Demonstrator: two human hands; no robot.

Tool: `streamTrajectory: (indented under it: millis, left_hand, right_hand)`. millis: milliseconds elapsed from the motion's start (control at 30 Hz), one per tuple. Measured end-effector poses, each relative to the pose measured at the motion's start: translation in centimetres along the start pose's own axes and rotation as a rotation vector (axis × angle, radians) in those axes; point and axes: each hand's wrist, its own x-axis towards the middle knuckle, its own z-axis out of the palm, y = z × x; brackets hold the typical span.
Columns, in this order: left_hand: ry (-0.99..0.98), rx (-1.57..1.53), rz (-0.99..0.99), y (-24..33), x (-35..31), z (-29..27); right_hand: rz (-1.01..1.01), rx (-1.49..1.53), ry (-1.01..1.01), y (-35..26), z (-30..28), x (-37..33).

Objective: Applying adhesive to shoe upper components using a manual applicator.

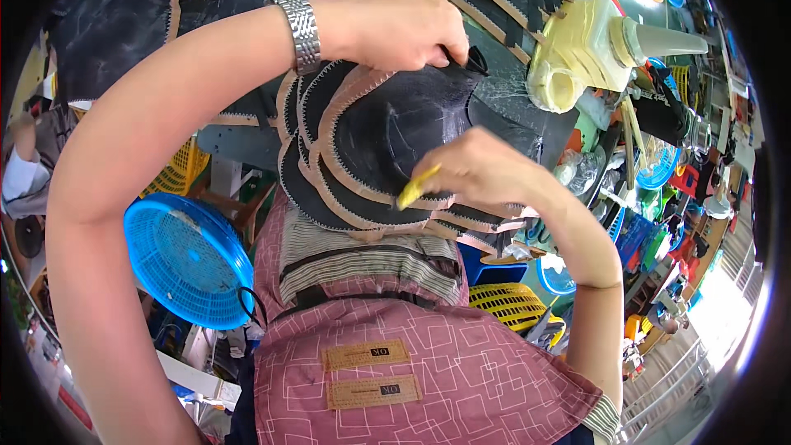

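In front of me lies a stack of black, leather-like cut pieces (387, 128) with tan, zigzag-cut borders. My left hand (404, 29), with a metal watch (298, 29) at the wrist, pinches the far edge of the top piece, which curls up beside the fingertips. My right hand (486, 166) is closed around a small yellow piece (418, 187), perhaps a sponge; its exact kind is unclear. The yellow piece is over the near tan border of the top piece. Whether it touches the surface I cannot tell.
A glue-stained, pale yellow plastic container (589, 53) with a spout stands at the far right of the table. More black pieces (115, 41) spread over the far left. Blue round baskets (189, 259) sit below at left, and a yellow basket (511, 305) at lower right.
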Motion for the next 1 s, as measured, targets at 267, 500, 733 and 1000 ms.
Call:
streamTrajectory:
  millis: [267, 500, 733, 1000]
  left_hand:
    - [0.006, 0.118, 0.06, 0.1, -0.4, 0.6]
    - [-0.082, 0.225, 0.043, 0.8, -0.8, 0.1]
    - [-0.025, 0.326, 0.017, 2.1, -1.3, 0.7]
    - [0.101, 0.343, 0.091, 2.6, -1.1, 1.3]
  right_hand:
    - [-0.023, 0.089, 0.379, 1.2, -1.6, -3.1]
    - [0.111, 0.095, 0.381, 3.5, -0.1, -8.1]
    - [0.084, -0.124, 0.722, 3.1, 8.0, -11.7]
    - [0.183, -0.055, 1.302, 3.8, 5.8, -5.5]
